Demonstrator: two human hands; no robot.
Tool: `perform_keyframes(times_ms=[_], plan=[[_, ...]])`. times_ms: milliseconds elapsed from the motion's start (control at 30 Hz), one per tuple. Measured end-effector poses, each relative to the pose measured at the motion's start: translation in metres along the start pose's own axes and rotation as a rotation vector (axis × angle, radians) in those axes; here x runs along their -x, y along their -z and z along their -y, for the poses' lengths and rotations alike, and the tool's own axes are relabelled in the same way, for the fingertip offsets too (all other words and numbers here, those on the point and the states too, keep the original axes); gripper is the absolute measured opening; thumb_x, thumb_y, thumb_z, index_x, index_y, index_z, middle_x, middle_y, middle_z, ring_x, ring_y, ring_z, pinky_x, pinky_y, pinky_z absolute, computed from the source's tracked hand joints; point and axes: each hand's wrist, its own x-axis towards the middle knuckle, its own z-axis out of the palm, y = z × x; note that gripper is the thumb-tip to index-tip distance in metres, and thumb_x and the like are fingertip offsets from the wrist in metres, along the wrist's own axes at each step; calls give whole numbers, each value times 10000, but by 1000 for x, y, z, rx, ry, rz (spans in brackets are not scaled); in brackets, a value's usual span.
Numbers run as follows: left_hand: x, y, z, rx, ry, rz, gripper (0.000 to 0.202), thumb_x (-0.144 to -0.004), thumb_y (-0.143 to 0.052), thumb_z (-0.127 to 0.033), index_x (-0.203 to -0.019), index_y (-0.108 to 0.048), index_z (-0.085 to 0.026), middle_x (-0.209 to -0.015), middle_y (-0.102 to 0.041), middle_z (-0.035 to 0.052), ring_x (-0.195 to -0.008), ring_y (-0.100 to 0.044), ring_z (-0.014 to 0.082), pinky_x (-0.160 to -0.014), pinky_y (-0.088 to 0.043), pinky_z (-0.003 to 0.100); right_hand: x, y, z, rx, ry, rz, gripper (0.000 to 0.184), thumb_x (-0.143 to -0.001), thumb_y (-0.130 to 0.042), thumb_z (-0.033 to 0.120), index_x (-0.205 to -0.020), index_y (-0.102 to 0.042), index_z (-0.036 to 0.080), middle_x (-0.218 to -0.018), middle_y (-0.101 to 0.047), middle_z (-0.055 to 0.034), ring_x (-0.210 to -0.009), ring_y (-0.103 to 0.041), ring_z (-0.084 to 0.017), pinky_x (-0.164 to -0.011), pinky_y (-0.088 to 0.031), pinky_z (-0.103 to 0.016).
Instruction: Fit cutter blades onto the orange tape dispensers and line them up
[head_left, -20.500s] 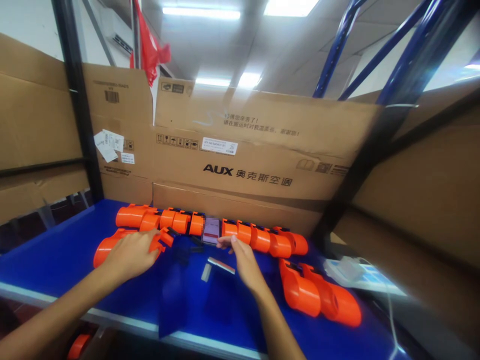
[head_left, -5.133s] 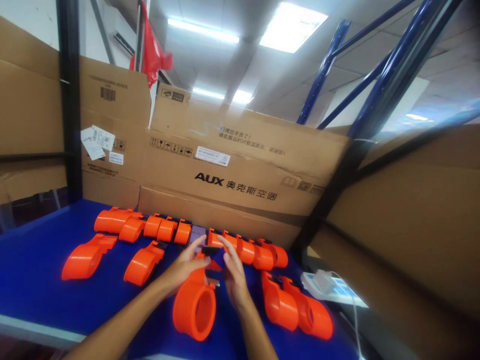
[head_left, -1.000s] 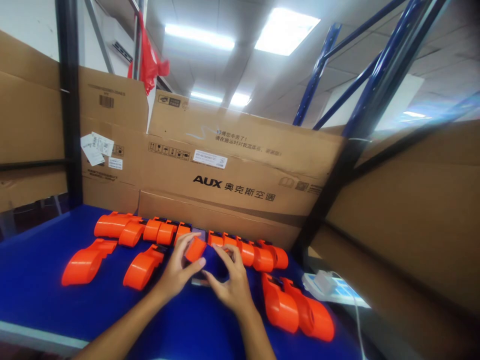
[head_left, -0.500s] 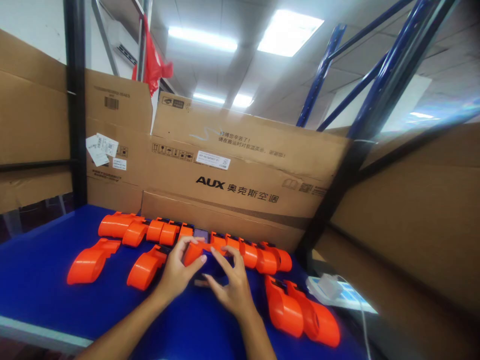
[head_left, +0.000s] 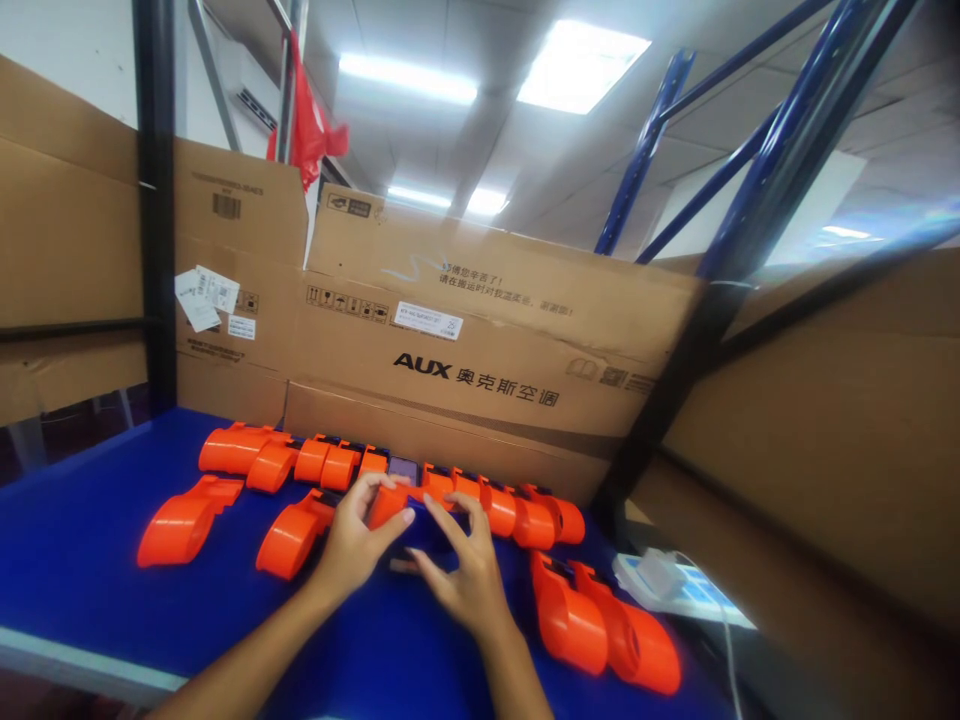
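Note:
An orange curved plastic part (head_left: pixel 386 507) is held up between my two hands, above the blue table (head_left: pixel 420 660). My left hand (head_left: pixel 358 535) grips its left end, thumb at the front and fingers over the top. On the other side, my right hand (head_left: pixel 469 560) has its fingertips on the upper edge, with the thumb lower down. A dark area shows between the right thumb and fingers; I cannot tell whether it belongs to the part. Left of my hands lies a similar orange loop-shaped part (head_left: pixel 292 538) with a black piece at its top.
Several like orange parts (head_left: pixel 341 467) line the back of the table. Two more (head_left: pixel 570 625) lie at the right, another (head_left: pixel 180 525) at the left. A cardboard panel (head_left: pixel 480 340) stands behind. A power strip (head_left: pixel 675 580) with a white plug sits beyond the right edge, near a rack post (head_left: pixel 667 400).
The view has shifted very slightly. Both hands keep nearly the same position on the orange part.

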Motion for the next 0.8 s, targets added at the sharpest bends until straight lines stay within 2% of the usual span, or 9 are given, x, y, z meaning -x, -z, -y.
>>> perform_keyframes(times_ms=[300, 433, 533, 600, 700, 800], plan=[[-1, 0, 1, 31, 29, -31, 359, -678, -822, -281, -958, -604, -230, -1169, -698, 95, -1152, -620, 300, -1041, -410, 433, 0, 0, 2, -3, -6, -7, 653, -799, -747, 300, -1409, -519, 349, -1341, -491, -118, -1194, -539, -327, -983, -504, -526], [0, -2, 4, 67, 29, 37, 494, -713, -810, -296, -1160, -604, -246, -1295, -646, 107, -1228, -578, 306, -1077, -390, 439, -2, 2, 5, -73, -79, -28, 637, -804, -745, 324, -1403, -528, 325, -1282, -542, -121, -1165, -560, -321, -992, -494, -519], [2, -4, 7, 130, 43, 152, 717, -719, -812, -293, -1366, -503, -270, -1448, -528, 114, -1336, -481, 316, -1100, -376, 448, -4, 2, 4, -211, -210, -102, 604, -826, -723, 361, -1392, -527, 281, -1280, -570, -120, -1189, -560, -312, -1039, -458, -501], [3, -5, 9, 109, 53, 215, 793, -701, -828, -285, -1412, -477, -272, -1485, -487, 120, -1364, -443, 329, -1103, -374, 464, -4, -1, 0, -366, -333, -203, 573, -872, -663, 409, -1397, -496, 254, -1339, -556, -123, -1250, -532, -306, -1079, -422, -494], [4, -5, 10, 49, 79, 274, 767, -686, -840, -291, -1386, -526, -271, -1466, -508, 122, -1321, -486, 338, -1094, -380, 486, -4, -7, -9, -667, -499, -303, 589, -952, -508, 497, -1466, -354, 256, -1375, -558, -117, -1279, -535, -277, -1082, -421, -491], [0, -4, 11, 59, 90, 258, 665, -705, -826, -312, -1321, -583, -256, -1423, -550, 115, -1264, -537, 326, -1084, -395, 471, -2, -15, -15, -828, -548, -234, 618, -985, -378, 560, -1519, -251, 275, -1370, -585, -104, -1257, -573, -256, -1053, -454, -488]])
